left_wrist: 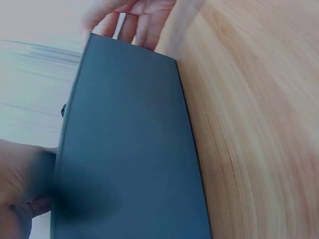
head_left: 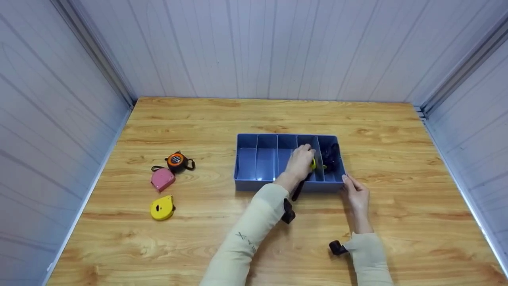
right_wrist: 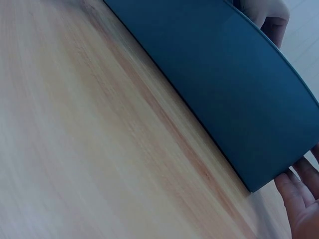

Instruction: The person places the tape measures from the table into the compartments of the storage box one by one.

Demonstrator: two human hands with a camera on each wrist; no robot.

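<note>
A blue-grey divided box stands on the wooden table. My left hand reaches over its front wall into the fourth compartment from the left. Its curled fingers hold a yellow and black tape measure, mostly hidden by the hand, and a black strap hangs over the front wall. With the thumb on the rim and fingers against the end wall, my right hand grips the front right corner, also seen in the right wrist view. Dark items with a bit of yellow fill the rightmost compartment.
To the left on the table lie an orange and black tape measure, a pink tape measure touching or close to it, and a yellow tape measure nearer the front. White panel walls enclose the table at the back and sides.
</note>
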